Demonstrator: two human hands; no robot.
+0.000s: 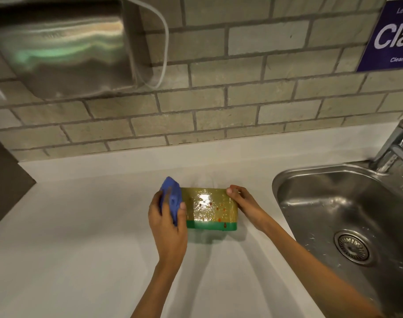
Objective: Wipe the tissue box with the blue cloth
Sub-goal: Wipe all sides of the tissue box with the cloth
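Observation:
The tissue box point(209, 208) lies on the white counter point(81, 226). It is glossy olive-yellow with a green band along its near edge and small red-brown spots on its top. My left hand point(167, 228) grips a bunched blue cloth point(171, 198) and presses it against the box's left end. At the box's right end, my right hand point(244, 204) holds the box, thumb on the top far corner.
A steel sink point(347, 214) with a round drain lies to the right, its tap point(395, 148) at the far right. A brick-tiled wall rises behind the counter, with a steel dispenser point(62, 49) at upper left and a purple sign point(391, 35) at upper right.

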